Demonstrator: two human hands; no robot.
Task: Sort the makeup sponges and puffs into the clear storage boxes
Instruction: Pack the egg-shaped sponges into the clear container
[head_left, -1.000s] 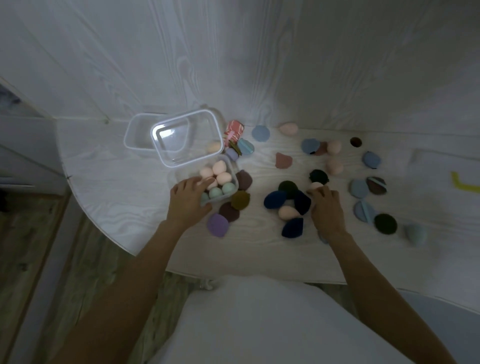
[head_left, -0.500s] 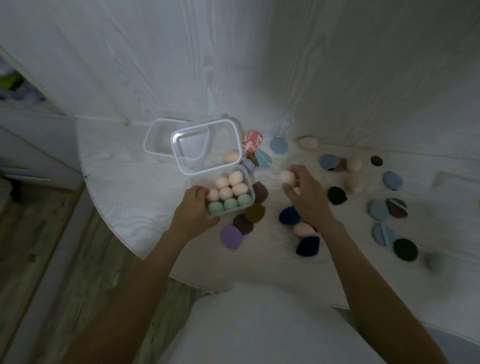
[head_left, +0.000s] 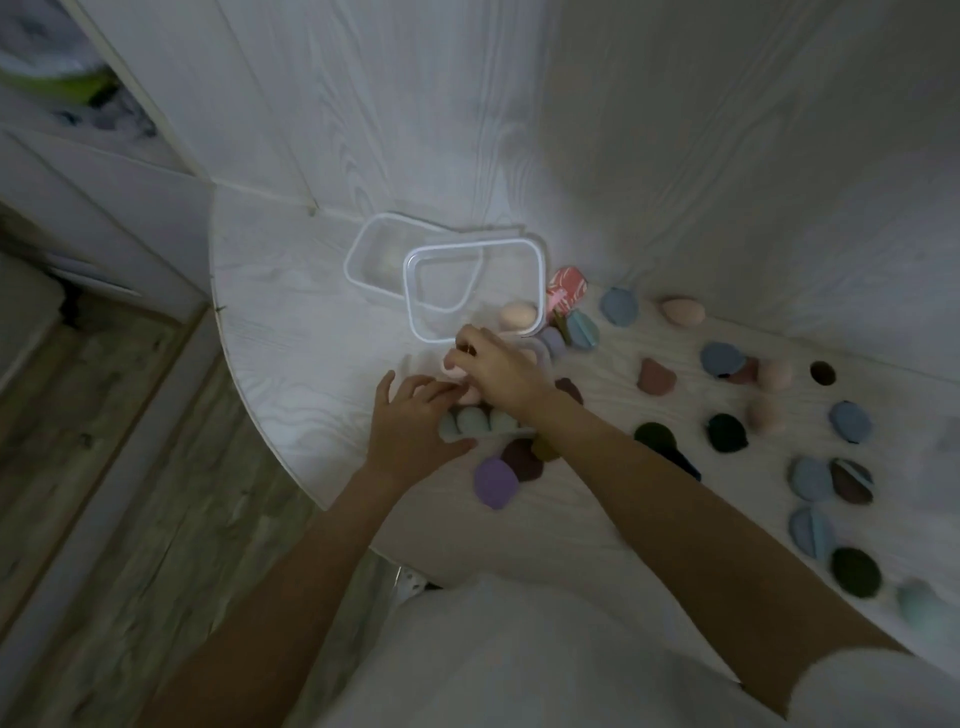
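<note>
At frame centre the right hand (head_left: 496, 371), fingers curled, pinches a pink sponge (head_left: 453, 368) over the small clear box (head_left: 485, 415) of pink and green sponges, while the left hand (head_left: 415, 426) rests on the box's near-left side with fingers relaxed. The table (head_left: 291, 322) edge curves close left of the hands, leaving bare surface there. Two empty clear boxes (head_left: 475, 291) crowd the far side; scattered puffs (head_left: 810, 478) fill the right.
</note>
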